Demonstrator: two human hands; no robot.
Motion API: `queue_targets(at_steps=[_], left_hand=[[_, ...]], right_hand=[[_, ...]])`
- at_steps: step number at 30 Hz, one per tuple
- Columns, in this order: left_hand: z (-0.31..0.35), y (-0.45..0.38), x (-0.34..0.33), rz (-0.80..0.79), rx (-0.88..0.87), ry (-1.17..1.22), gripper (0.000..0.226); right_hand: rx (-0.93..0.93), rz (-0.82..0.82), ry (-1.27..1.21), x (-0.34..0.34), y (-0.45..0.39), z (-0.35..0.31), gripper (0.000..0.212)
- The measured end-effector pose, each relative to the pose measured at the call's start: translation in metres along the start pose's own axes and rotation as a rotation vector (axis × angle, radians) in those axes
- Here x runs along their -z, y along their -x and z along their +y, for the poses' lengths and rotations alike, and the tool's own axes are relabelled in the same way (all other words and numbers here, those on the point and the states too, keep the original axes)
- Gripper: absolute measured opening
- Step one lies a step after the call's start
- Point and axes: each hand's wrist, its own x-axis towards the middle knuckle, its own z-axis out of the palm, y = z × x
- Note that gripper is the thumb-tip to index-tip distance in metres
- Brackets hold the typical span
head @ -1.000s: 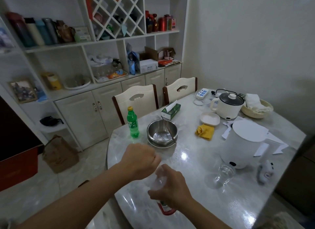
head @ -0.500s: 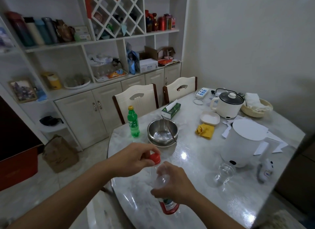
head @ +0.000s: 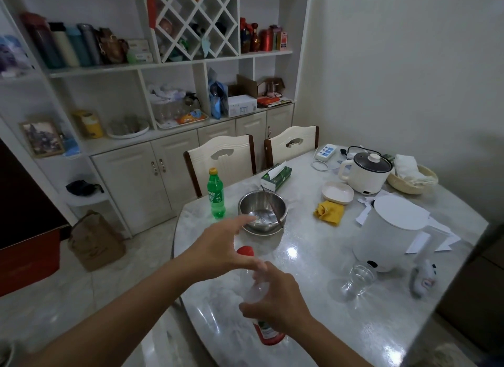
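A clear plastic bottle (head: 255, 288) with a red label and a red cap (head: 245, 250) is tilted over the near part of the marble table (head: 313, 320). My right hand (head: 275, 302) grips the bottle round its middle. My left hand (head: 218, 250) is at the bottle's top, its fingers stretched out towards the steel bowl (head: 263, 211) and its thumb lying along the cap. The cap sits on the bottle's neck.
A green soda bottle (head: 216, 194) stands left of the bowl. To the right are a white kettle (head: 392, 230), an empty glass (head: 358, 280), a yellow cloth (head: 328, 211), a small dish (head: 337, 192), a cooker (head: 364, 171) and loose papers. Two chairs (head: 221, 162) stand at the far edge.
My left hand went from a fist over the cap, to pinching it, to spread fingers now. The bottle has risen a little in my right hand.
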Motion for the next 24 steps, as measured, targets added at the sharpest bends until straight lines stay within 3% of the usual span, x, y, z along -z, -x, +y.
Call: queue_targets(at_steps=[2,5,17,24], left_hand=[[0.004,0.004,0.006,-0.071,-0.099,0.150,0.074],[0.006,0.009,0.008,-0.112,-0.166,0.047,0.050],[0.006,0.000,-0.002,-0.101,-0.098,-0.106,0.031],[-0.004,-0.003,0.002,-0.082,0.028,0.144,0.020]], right_hand=[[-0.006,0.001,-0.003,0.002,0.000,0.001,0.061],[-0.019,0.015,0.001,0.002,-0.001,0.003,0.061],[-0.079,0.043,0.013,-0.011,0.002,0.021,0.066],[-0.144,0.048,-0.049,-0.008,0.001,0.022,0.066]])
